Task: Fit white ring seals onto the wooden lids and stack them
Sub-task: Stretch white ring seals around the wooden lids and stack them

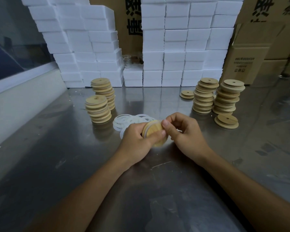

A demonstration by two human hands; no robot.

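Both hands [159, 133] grip wooden lid [155, 133], carton print [243, 64] unreadable

Lid stacks left [98, 108] and right [227, 99]; open table [154, 96] lane between; foam blocks [182, 47] behind.

A bare metal bench [57, 164], shiny and scuffed, carries everything here. On its left side stand two stacks of wooden lids [98, 109], one just behind the other. On the right stand two taller lid stacks [216, 97], close together and leaning a little, with a short pile of lids [226, 121] in front of them and another small pile [187, 94] to their left. Near the middle lies a loose heap of white rings [124, 122] (overlapping one another). Along the back edge rise rows of white foam boxes [174, 64], with brown cardboard cartons [248, 61] at the far right
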